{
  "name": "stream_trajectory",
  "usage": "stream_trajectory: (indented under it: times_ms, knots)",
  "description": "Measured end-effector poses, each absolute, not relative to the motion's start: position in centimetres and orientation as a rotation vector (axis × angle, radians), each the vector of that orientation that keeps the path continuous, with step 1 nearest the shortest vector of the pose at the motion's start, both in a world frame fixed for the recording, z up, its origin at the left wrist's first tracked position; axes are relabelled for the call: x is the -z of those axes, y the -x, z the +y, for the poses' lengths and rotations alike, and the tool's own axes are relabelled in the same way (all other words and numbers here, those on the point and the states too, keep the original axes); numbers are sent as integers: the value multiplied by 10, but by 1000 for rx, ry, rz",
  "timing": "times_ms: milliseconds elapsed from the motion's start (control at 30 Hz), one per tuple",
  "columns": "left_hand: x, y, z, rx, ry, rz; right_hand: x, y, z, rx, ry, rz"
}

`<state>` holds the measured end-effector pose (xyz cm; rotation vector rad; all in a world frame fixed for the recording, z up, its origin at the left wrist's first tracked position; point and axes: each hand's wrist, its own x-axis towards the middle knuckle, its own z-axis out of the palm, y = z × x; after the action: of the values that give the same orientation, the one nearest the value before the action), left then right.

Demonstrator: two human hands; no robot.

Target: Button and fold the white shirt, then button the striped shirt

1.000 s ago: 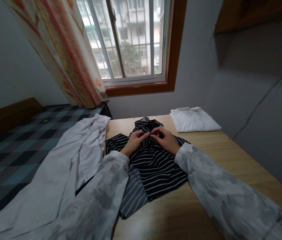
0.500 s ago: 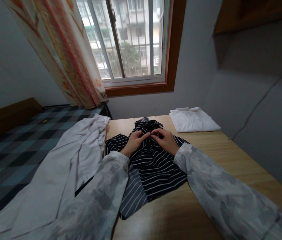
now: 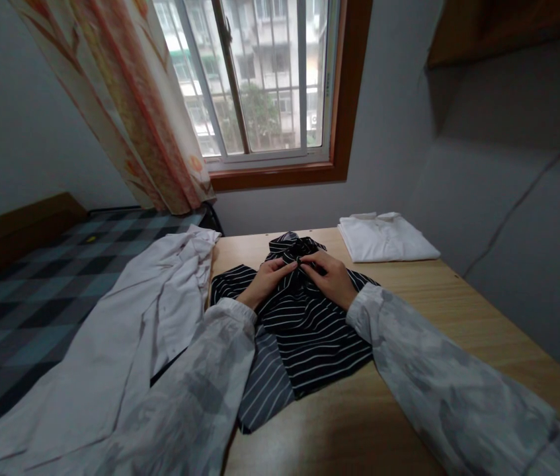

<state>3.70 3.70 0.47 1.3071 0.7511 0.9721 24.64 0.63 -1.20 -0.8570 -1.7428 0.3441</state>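
A black shirt with thin white stripes lies spread on the wooden table, collar toward the window. My left hand and my right hand meet just below the collar. Both pinch the shirt's front edges together with thumb and fingertips. Whatever sits between the fingertips is too small to make out. My sleeves are pale grey with a mottled pattern.
A folded white shirt rests at the table's far right. A loose white garment drapes over the table's left edge onto a bed with a dark checked cover. A window and a floral curtain stand behind.
My hands stay at the same spot under the collar; the fingertips have shifted slightly and drawn closer together. Nothing else has moved.
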Motion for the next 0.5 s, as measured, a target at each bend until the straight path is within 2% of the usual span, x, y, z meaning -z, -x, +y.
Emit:
stream_trajectory:
  times_ms: [500]
  knots:
    - [-5, -36, 36, -964, -1272, 786, 10, -248, 5, -275, 831, -1813]
